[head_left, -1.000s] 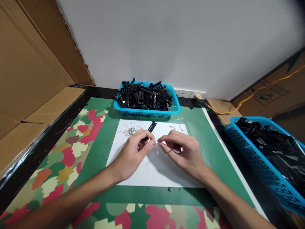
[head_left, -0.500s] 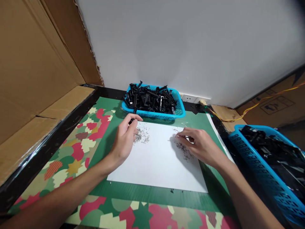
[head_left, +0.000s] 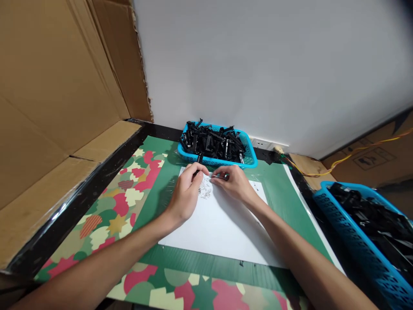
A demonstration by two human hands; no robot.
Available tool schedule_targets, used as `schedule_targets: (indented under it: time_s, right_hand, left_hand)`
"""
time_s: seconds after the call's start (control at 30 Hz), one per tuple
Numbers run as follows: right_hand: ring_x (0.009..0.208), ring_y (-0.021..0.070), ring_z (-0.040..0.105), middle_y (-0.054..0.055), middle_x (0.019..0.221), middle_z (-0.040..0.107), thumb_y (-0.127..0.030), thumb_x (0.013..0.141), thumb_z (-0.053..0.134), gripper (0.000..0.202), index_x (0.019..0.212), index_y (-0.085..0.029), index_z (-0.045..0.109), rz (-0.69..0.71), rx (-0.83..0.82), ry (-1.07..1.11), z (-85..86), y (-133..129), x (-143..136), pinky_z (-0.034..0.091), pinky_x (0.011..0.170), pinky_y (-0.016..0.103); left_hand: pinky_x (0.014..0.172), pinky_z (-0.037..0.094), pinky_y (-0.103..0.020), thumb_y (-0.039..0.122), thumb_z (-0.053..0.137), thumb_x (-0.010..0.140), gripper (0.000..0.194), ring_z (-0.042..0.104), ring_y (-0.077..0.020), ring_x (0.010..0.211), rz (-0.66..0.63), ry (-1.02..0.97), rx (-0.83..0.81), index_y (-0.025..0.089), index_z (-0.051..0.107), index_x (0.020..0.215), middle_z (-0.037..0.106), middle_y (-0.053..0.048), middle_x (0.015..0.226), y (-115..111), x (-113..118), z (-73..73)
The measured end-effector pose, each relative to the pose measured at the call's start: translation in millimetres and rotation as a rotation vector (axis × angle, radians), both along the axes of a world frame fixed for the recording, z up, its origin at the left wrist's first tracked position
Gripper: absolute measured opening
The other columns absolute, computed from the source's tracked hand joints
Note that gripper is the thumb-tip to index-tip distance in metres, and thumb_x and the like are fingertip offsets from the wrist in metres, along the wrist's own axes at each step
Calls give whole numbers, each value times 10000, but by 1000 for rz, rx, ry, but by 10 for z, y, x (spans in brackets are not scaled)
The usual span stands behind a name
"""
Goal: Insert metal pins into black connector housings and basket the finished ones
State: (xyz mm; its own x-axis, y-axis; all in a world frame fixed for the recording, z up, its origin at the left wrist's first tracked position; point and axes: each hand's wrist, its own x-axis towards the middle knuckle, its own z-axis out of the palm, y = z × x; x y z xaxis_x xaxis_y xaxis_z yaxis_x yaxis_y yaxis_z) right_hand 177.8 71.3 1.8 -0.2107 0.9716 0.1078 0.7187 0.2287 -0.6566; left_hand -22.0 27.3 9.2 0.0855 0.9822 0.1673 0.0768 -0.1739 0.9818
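Note:
My left hand (head_left: 185, 196) is closed around a black plastic part (head_left: 200, 158), whose narrow end sticks up past the fingers toward the blue basket. Close beside it, my right hand (head_left: 235, 183) pinches a thin metal tool (head_left: 220, 177), its tip pointing left at the part. Whether tool and part touch I cannot tell. Below the fingertips, a pile of tiny silvery metal pieces (head_left: 204, 190) lies on a white sheet (head_left: 209, 232). My right hand and forearm hide most of the sheet's right side; a few small bits (head_left: 257, 185) show beyond them.
A blue basket (head_left: 219, 162) heaped with black plastic parts stands behind the sheet. Another blue basket (head_left: 351, 228) of black parts is at the right. Cardboard (head_left: 58, 86) walls the left side. A yellow cable (head_left: 303, 173) runs from the wall socket (head_left: 260, 144).
My right hand has moved left with the metal tool, from the right-hand pile to beside my left hand. My left hand still holds the black part. The view has shifted slightly.

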Motion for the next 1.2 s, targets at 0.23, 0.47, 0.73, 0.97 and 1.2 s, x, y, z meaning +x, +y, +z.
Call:
schedule_targets:
  time_s: [0.23,0.47,0.73,0.97,1.2]
  right_hand:
    - [714,203,649,61,774,771,-358,830,787,175,825,-187,825,51,-76,74,3,-8,26,477,652,294]
    - [648,142,549,39,752,697,-375,842,790,218,845,-158,808,-8,-185,384,301,-323,160,404,614,280]
    - [572,101,270,-71,582,358,-410,807,844,251,828,-163,803,-83,-251,523,295,-716,242,187,544,281]
    - [587,109,333,-38,607,478,-420,821,824,259,840,-162,814,-148,-216,568,189,-758,333,227,549,272]
    - [528,94,328,-48,567,461,-342,802,807,194,819,-149,795,-279,-276,480,226,-747,524,243,499,259]
  left_hand:
    - [656,364,-291,262,490,1034,219,503,-155,729,-45,123,41,206,689,963,577,-8,885,11,-9,-38]
    - [742,428,-300,312,546,1036,200,585,-169,817,-143,237,69,223,713,973,627,-16,964,-23,21,-56]
    - [792,459,-317,396,497,1084,270,604,-201,889,-361,358,85,235,695,996,616,-35,999,-201,104,-59]
    - [884,438,-351,435,432,1111,333,608,-221,948,-423,405,-8,242,683,1006,637,-27,990,-238,113,66]
    - [859,444,-343,370,456,1107,327,609,-207,927,-589,352,-126,318,778,1129,690,-23,998,-379,185,64]
